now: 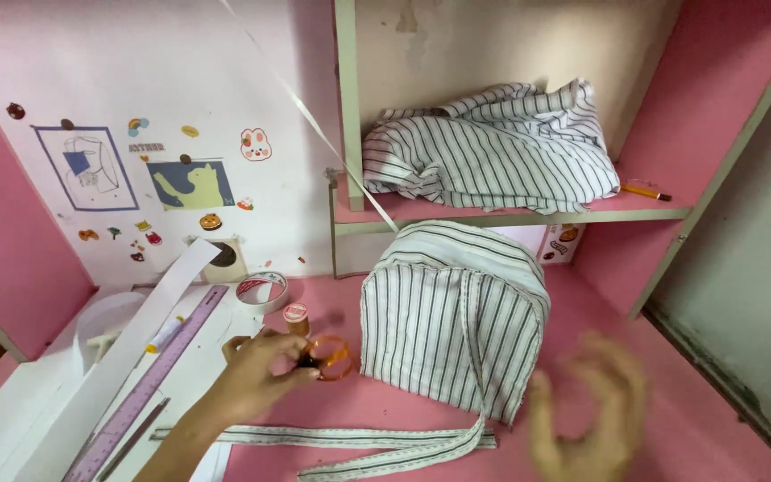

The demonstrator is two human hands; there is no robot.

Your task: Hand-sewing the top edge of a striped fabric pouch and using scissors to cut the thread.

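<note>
My left hand (265, 366) is low over the pink table (671, 419), its grip closed around a pair of scissors with orange plastic loop handles (332, 357); my fingers wrap the dark part of the scissors, and the loops stick out to the right. Just behind the handles stands a small spool with a pinkish top (295, 316), and behind that lies a roll of clear tape (263, 289).

My right hand (592, 406) hangs over the table at lower right, fingers spread wide, holding nothing (heavily blurred, so I cannot read finger detail).

Between my hands sits a white fabric bag with dark pinstripes, dome-shaped and upright (452, 317). Its long striped strap (359, 437) trails from its lower edge leftward across the table, passing below my left hand.

On the pink shelf (493, 214) above lies a crumpled heap of the same striped cloth (493, 147), with an orange pencil (644, 191) just to its right.

To the left, a purple ruler (149, 384) lies diagonally beside a long white paper strip (136, 339). The white wall behind carries small stickers (189, 183).
</note>
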